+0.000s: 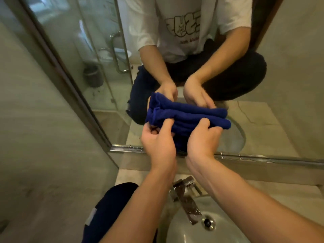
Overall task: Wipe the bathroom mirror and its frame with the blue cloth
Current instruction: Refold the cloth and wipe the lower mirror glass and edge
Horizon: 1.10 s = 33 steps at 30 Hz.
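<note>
Both hands, left hand and right hand, grip the folded blue cloth mid-frame, close to the mirror (above the sink). Prep step; next, press cloth onto glass.

There is one view only, taken from the person's head and facing forward and steeply down. It sits close over the sink, which fills the near bottom edge with the faucet just beyond it. The two forearms run from the near right corner up to the middle, where the left hand and right hand meet. Farther off, the mirror fills the upper half and stands close, its frame slanting down the left side. The wide lens bends the straight edges near the borders.
</note>
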Tool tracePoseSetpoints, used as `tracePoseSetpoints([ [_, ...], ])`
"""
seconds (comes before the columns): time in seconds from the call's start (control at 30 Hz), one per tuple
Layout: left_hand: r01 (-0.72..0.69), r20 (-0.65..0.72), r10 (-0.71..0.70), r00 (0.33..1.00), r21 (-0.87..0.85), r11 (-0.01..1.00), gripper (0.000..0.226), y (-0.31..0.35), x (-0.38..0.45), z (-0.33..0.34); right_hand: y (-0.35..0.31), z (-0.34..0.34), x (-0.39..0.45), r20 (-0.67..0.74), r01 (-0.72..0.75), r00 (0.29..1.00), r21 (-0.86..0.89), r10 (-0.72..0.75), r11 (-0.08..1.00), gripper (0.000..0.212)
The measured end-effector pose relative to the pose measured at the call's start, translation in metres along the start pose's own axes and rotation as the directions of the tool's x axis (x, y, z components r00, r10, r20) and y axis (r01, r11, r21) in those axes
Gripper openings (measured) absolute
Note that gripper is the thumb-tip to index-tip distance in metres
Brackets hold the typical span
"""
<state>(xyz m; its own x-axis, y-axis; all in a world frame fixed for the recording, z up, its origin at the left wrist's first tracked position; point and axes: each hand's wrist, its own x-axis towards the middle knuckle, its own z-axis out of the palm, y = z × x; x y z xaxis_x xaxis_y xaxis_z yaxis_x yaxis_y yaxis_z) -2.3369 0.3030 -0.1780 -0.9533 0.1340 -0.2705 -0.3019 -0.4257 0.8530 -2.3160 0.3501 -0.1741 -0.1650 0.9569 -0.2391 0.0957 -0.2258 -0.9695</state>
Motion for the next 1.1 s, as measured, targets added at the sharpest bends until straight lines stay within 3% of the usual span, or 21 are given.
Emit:
tracePoseSetpoints([
  [0.17,-0.067,-0.063,0.066,0.996,-0.006,0.998,0.016,0.026,0.029,-0.040,0.001,0.041,-0.032,0.117,-0.066,0.991,-0.008,0.067,0.998,0.037],
  [0.33,-0.104,-0.169,0.094,0.981,-0.050,0.993,0.020,0.054,0.054,-0.072,0.011,0.074,-0.067,0.269,-0.007,0.963,0.039,-0.004,0.999,0.036],
  [0.43,-0.142,-0.223,0.117,0.968,-0.099,0.985,0.017,0.076,0.068,-0.090,0.012,0.095,-0.087,0.380,0.053,0.922,0.047,-0.067,0.998,0.020],
  [0.6,-0.104,-0.204,0.093,0.975,-0.043,0.994,0.022,0.082,0.068,-0.100,0.015,0.095,-0.090,0.411,0.056,0.907,0.113,-0.098,0.992,0.021],
  [0.83,-0.140,-0.340,0.145,0.929,0.039,0.989,0.021,0.048,0.074,-0.094,0.028,0.081,-0.082,0.381,0.081,0.916,0.134,-0.127,0.988,0.014],
  [0.93,-0.105,-0.340,0.091,0.936,-0.023,0.994,0.031,0.026,0.070,-0.098,0.039,0.078,-0.076,0.374,0.016,0.924,0.166,-0.078,0.986,0.013],
  [1.1,-0.055,-0.198,0.054,0.979,0.001,0.999,0.045,0.013,0.062,-0.105,0.044,0.074,-0.075,0.394,-0.172,0.916,0.223,0.072,0.960,0.013],
])
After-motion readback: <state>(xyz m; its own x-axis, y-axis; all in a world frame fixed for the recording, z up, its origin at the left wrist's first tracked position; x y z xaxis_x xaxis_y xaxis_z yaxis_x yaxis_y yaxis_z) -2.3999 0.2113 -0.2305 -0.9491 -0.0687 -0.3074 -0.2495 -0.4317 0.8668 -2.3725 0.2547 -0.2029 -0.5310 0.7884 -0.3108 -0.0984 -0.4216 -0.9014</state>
